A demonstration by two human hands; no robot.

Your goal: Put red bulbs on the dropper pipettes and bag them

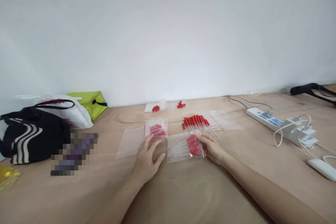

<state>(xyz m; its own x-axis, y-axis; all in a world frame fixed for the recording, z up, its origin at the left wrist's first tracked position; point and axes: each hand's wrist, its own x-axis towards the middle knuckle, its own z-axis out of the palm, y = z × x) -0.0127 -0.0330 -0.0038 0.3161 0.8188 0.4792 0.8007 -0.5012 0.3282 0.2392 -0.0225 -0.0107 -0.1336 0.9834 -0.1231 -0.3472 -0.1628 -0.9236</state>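
My right hand pinches the right end of a clear zip bag with several red-bulbed droppers inside, their thin clear stems pointing left. Fingers apart, my left hand lies by the near edge of another zip bag that contains red rubber bulbs. Whether its fingertips press on that bag I cannot tell. Just beyond my right hand, a row of loose droppers lies with red bulbs facing away. A flat zip bag is left of my left hand.
Farther back are two zip bags with a few red bulbs. Flat clear bags lie right of the droppers. A power strip with cables is at right. A black bag and a green bag stand at left.
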